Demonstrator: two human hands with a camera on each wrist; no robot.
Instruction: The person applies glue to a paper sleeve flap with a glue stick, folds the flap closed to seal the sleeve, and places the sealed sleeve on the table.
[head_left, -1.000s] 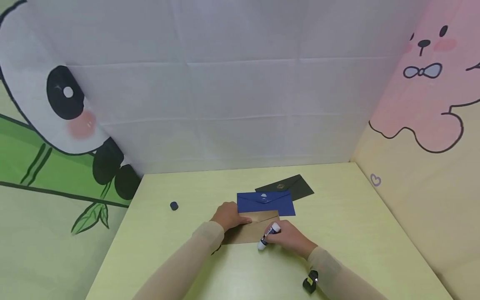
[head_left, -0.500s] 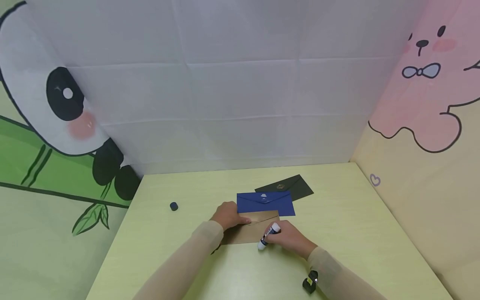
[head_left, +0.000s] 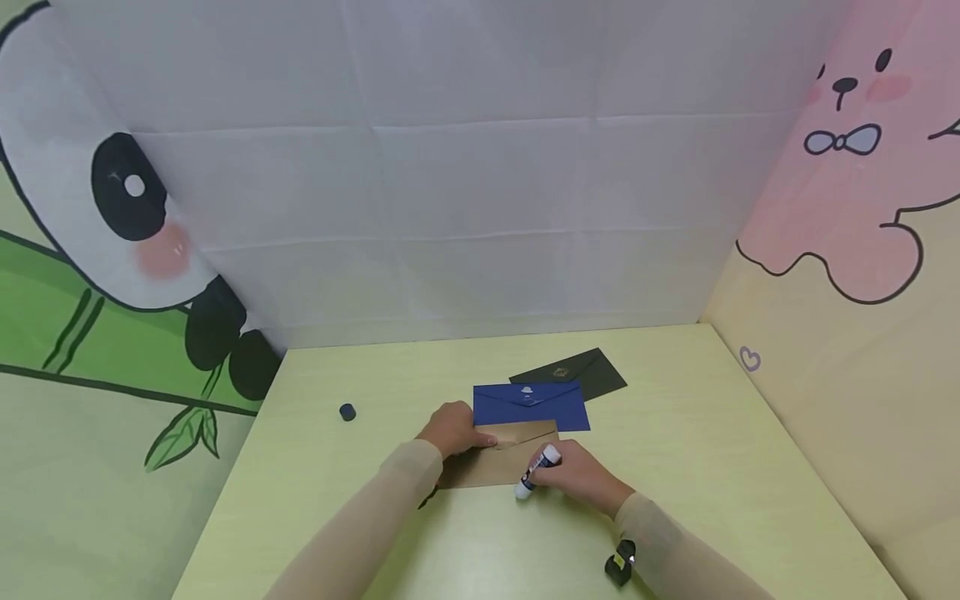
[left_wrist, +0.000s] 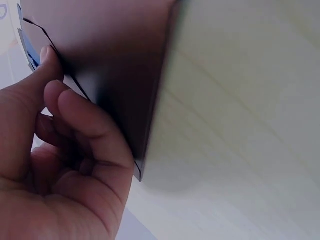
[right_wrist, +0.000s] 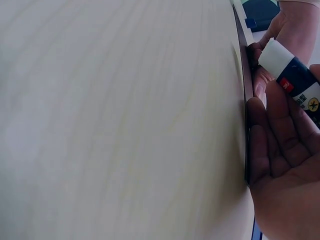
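Observation:
A brown envelope point(head_left: 491, 468) lies on the table nearest the person, its flap at the far side. My left hand point(head_left: 452, 432) holds its left end, thumb on the paper near the flap line and the other fingers curled by the edge point(left_wrist: 90, 135). My right hand point(head_left: 581, 473) grips a glue stick point(head_left: 537, 473), tilted above the envelope's lower right part. The right wrist view shows the white end of the glue stick point(right_wrist: 276, 58); its other fingers rest by the envelope. Whether the glue stick touches the paper, I cannot tell.
A blue envelope point(head_left: 528, 408) lies just behind the brown one, partly over a dark green envelope point(head_left: 585, 375). A small dark blue cap point(head_left: 347, 412) stands at the left. Cloth walls with cartoon prints enclose the pale table point(head_left: 735, 467) at back and sides.
The left hand has shifted very slightly to the left along with the envelope's left end. The right hand and glue stick look almost unmoved.

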